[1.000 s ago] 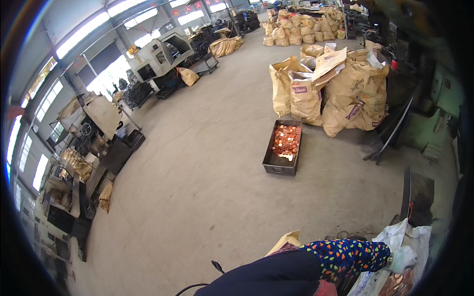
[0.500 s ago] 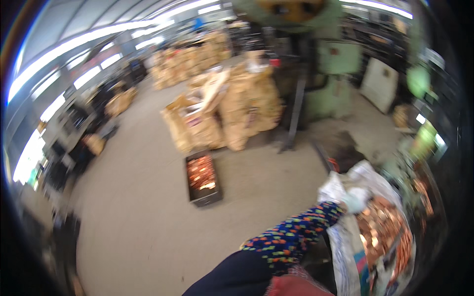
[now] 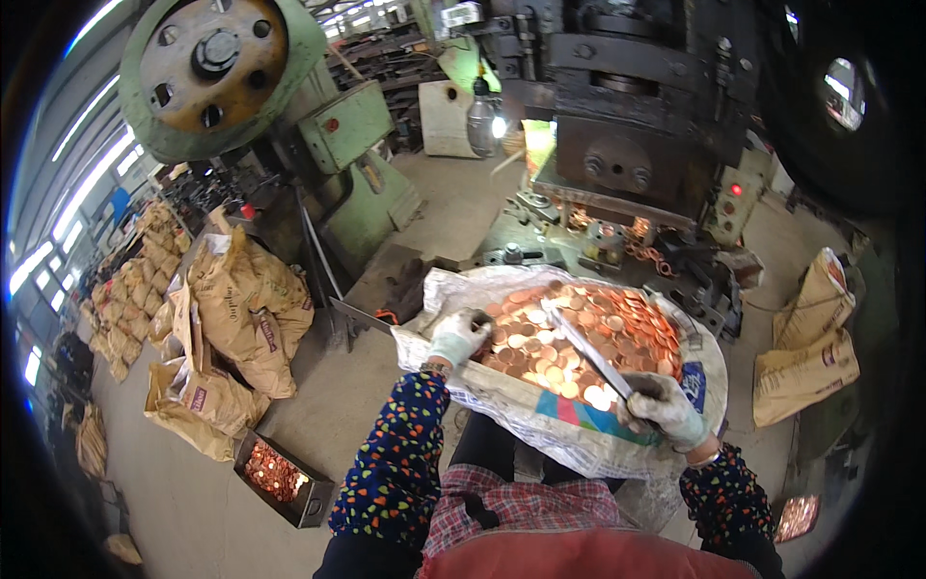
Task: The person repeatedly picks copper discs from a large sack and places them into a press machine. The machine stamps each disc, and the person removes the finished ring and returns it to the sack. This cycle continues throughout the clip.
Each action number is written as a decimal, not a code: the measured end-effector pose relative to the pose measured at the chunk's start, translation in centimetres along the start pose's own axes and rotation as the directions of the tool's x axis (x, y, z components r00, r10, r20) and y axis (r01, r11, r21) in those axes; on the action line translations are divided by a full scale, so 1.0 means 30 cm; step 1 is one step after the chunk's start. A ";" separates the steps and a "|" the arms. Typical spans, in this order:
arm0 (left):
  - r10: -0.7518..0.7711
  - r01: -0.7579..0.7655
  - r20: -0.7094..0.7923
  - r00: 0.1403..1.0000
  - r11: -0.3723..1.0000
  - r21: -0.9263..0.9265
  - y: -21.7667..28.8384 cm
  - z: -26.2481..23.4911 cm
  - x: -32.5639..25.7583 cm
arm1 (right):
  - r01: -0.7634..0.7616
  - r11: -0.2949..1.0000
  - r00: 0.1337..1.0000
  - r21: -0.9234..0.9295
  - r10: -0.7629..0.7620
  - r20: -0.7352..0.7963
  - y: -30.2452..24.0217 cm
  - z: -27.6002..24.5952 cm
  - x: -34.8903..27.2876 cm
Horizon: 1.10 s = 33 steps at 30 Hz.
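Observation:
A white woven sack point(image 3: 516, 391) is spread in front of me, bearing a wide heap of round copper discs point(image 3: 555, 362). My left hand point(image 3: 458, 338), in a pale glove with dark fingertips, is at the heap's left edge with its fingers curled. What lies inside them is hidden. At the near right side of the sack, my gloved right hand point(image 3: 666, 410) is closed round one end of a long narrow metal tool point(image 3: 588, 347). The tool's far end reaches over the middle of the discs.
Beyond the sack stands a dark press point(image 3: 627, 159) with copper pieces on its bed. A control box point(image 3: 736, 198) with a red light is beside it. Brown paper sacks point(image 3: 246, 299) stand left, others point(image 3: 808, 372) right. A metal bin point(image 3: 313, 502) of copper pieces sits on the floor.
The view has swung to the right, bringing the press and the whole sack into sight. My right hand and the metal tool now show. My left hand stays by the sack's left side.

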<state>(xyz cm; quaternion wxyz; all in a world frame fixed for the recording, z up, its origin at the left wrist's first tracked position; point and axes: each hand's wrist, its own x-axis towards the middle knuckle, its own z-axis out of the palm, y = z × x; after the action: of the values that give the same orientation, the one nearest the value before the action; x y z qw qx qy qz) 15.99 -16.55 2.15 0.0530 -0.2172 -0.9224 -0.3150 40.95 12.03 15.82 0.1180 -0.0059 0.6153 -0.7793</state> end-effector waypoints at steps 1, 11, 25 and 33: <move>0.011 -0.012 0.010 1.000 0.999 0.044 0.001 -0.001 0.003 | 0.019 0.999 1.000 0.040 -0.019 -0.016 0.009 0.001 -0.009; -0.080 0.078 0.077 0.994 0.997 0.025 0.004 -0.011 0.010 | 0.095 0.987 0.994 0.133 -0.102 0.045 0.046 -0.039 -0.045; 0.035 -0.045 0.161 0.986 0.997 0.063 0.001 -0.012 -0.001 | 0.219 0.966 0.942 0.137 -0.173 -0.288 0.028 -0.022 0.072; 0.423 -0.453 0.448 0.788 0.890 -0.043 0.072 0.031 0.149 | -0.047 0.999 0.867 -0.011 0.036 -0.497 0.177 -0.074 0.078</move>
<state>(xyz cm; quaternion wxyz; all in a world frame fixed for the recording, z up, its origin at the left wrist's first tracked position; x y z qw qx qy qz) 12.94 -12.82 3.67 -0.0805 -0.4892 -0.8439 -0.2050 39.28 12.56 9.88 -0.0274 0.2062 0.6336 -0.7451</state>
